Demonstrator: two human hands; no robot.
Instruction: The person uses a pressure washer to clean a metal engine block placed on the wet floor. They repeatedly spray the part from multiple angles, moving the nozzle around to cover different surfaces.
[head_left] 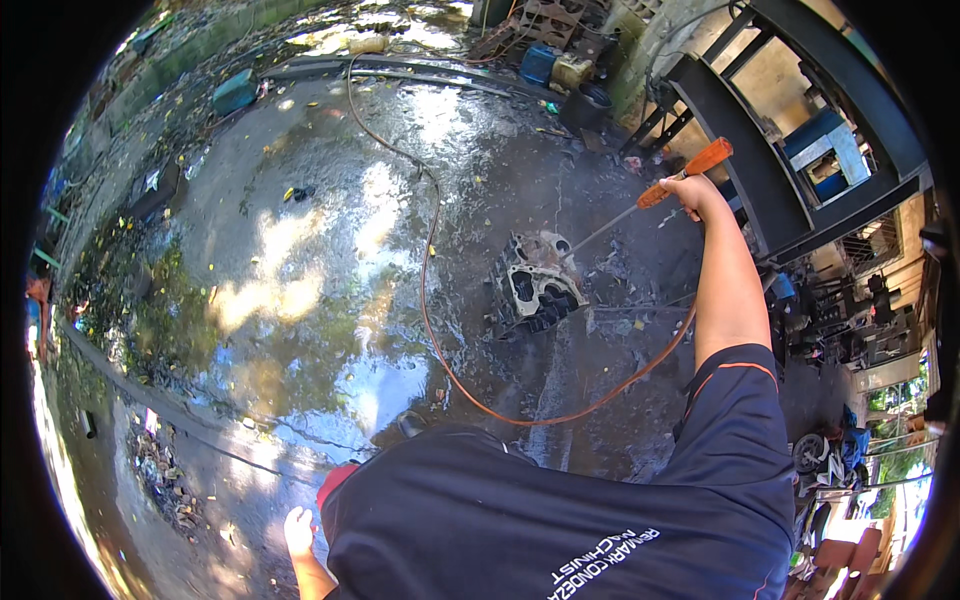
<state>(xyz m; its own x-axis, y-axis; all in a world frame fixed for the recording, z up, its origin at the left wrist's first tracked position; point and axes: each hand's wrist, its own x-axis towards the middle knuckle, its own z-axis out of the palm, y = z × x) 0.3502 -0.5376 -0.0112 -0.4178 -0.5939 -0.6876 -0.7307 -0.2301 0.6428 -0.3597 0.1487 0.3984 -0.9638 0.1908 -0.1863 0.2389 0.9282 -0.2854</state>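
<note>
The right hand (688, 192) is closed around a long orange-handled wand with a thin metal shaft (676, 177). The shaft slants down toward a grey, hollow, block-shaped metal casting (541, 290), which sits on the wet concrete floor (330, 130) ahead of the person; whether the tip touches the casting cannot be told. The left hand (298, 530) is low at the left, well apart from the casting; glare hides whether it grips anything. A long orange-brown rubber hose (433, 205) loops across the floor and passes out of sight near the right forearm.

The work on the casting appears to be under way. Its upper face shows pale metal around dark openings, while the side toward the person looks dark; how much is left cannot be judged, and no jet can be made out.

Beyond the casting stand a blue plastic container (537, 63), a yellowish container (572, 70) and a black bucket (586, 105); a teal boxy container (235, 92) lies farther left. Their contents cannot be made out.
</note>
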